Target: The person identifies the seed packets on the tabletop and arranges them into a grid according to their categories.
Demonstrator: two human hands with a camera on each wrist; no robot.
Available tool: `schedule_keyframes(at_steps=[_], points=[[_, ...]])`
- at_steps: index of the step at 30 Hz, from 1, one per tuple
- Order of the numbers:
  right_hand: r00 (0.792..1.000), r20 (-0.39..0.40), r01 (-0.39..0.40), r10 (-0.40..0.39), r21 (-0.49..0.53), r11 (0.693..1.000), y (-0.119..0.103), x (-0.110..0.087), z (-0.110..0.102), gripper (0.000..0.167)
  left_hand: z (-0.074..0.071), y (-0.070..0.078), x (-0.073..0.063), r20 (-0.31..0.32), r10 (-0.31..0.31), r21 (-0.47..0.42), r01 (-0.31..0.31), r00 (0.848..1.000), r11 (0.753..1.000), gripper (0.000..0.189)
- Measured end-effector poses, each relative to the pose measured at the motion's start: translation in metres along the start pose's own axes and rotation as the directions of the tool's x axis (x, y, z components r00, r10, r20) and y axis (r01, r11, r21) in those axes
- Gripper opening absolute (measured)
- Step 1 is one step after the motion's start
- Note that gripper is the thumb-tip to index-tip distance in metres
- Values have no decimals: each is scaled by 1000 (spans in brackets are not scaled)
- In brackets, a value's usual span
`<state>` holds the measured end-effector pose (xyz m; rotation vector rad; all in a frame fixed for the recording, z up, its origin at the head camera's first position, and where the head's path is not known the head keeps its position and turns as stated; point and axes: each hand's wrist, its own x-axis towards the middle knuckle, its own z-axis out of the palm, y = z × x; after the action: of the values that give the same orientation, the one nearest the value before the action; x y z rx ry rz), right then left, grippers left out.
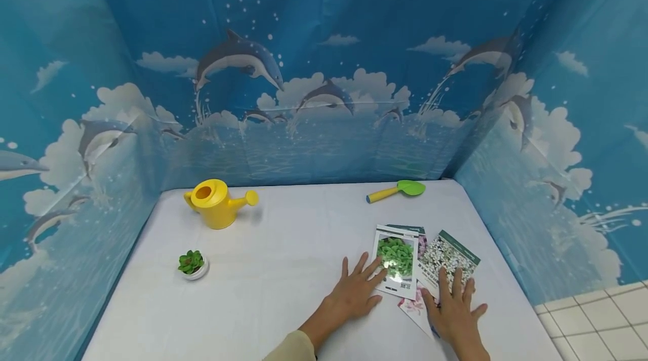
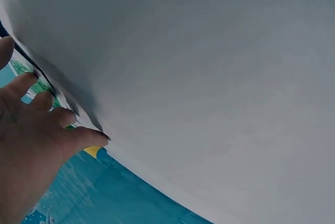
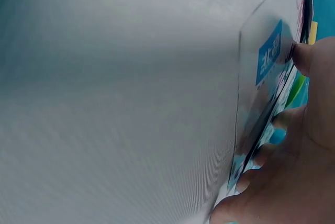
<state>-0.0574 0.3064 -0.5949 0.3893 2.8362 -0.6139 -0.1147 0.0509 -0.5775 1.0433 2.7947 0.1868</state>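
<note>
Several seed packets lie overlapped on the white table's right side. My left hand [image 1: 355, 292] has its fingers spread, the tips touching the left edge of the packet with green leaves [image 1: 396, 256]. Fingers of my right hand [image 1: 454, 312] rest, spread out, on the white-flower packet [image 1: 448, 260] and the packets under it. A pink-flower packet [image 1: 415, 308] pokes out below, partly covered. Behind the leafy one, another packet [image 1: 422, 239] shows only its edge and some purple flowers. In the right wrist view a packet with a blue label [image 3: 269, 52] lies under my thumb.
A green and yellow toy trowel [image 1: 396, 191] lies at the back of the table [image 1: 283, 248]. On the left stand a yellow watering can [image 1: 217, 203] and a small potted succulent [image 1: 192, 264]. Dolphin-print curtains [image 1: 314, 141] enclose the back and sides.
</note>
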Motion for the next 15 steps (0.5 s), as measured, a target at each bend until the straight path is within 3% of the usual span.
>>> schedule_keyframes(at_steps=[15], points=[[1000, 7, 11, -11, -1, 1000, 5, 2, 0, 93, 7, -6, -7, -80, 33, -17, -34, 996, 999, 51]])
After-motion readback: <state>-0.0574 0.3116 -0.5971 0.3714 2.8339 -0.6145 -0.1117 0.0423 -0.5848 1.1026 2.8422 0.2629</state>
